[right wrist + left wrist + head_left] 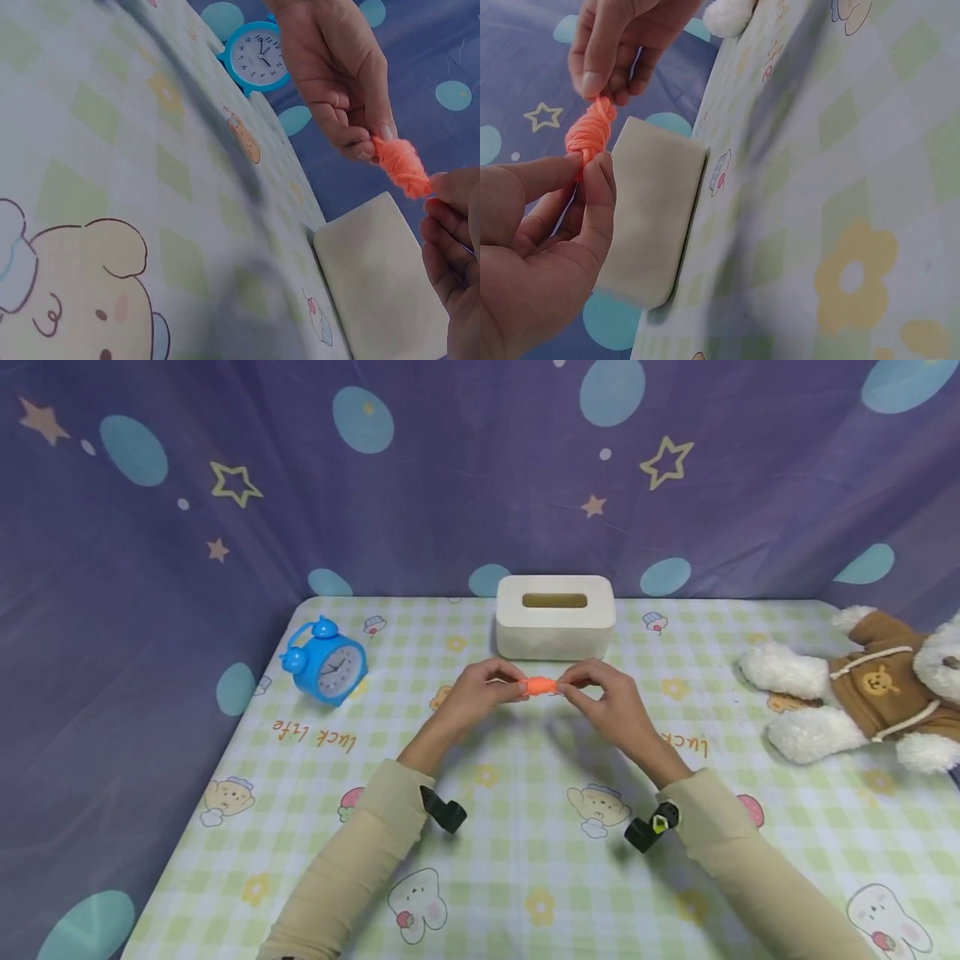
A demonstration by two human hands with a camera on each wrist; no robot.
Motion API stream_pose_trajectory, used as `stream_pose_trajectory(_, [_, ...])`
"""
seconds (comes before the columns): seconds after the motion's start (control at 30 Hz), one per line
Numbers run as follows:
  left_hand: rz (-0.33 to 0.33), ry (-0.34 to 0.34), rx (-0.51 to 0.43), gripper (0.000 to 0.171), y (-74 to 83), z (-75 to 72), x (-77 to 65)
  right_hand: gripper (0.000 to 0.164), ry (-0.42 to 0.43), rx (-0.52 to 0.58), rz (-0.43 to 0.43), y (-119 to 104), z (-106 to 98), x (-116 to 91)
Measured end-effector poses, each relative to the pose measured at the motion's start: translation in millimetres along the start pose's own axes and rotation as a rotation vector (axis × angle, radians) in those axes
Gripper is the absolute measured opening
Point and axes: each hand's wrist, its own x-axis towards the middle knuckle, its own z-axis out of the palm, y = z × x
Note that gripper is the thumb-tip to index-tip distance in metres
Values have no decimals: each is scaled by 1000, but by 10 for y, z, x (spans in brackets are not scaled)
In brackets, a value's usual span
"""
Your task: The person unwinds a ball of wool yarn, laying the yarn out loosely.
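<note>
A small wound bundle of orange yarn (pixel 540 686) is stretched between both hands, above the table and in front of the tissue box. My left hand (pixel 486 689) pinches its left end between thumb and fingers. At the opposite end, my right hand (pixel 602 697) pinches it the same way. The left wrist view shows the yarn (pixel 590 133) wrapped in several turns round its middle, with the ends hidden in the fingertips. In the right wrist view the yarn bundle (pixel 402 165) looks plump and slightly tilted between the two hands.
Behind the hands stands a white tissue box (pixel 555 620) with a slot on top. A blue alarm clock (pixel 327 662) is at the back left. On the right lies a white teddy bear (pixel 877 685) in a brown hoodie. A checked cloth (pixel 517 852) covers the table; a purple curtain (pixel 480 485) hangs behind.
</note>
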Motion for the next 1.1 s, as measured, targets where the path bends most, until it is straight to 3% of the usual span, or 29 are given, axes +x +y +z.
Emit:
stream_pose_trajectory(0.33, [-9,-16,-23,12,14,-64,15,9,40,18,139,94,-68,-20])
stream_pose_trajectory(0.5, [-12,-19,12,11,13,-111,16,13,54,12,194,96,-145,-28])
stream_pose_trajectory(0.87, [-41,-41,124,11,59,-289,-31,19,73,-40,240,177,-305,-92])
stream_pose_trajectory(1.1, [-99,-64,103,18,109,-384,-54,20,95,-58,257,234,-424,-149])
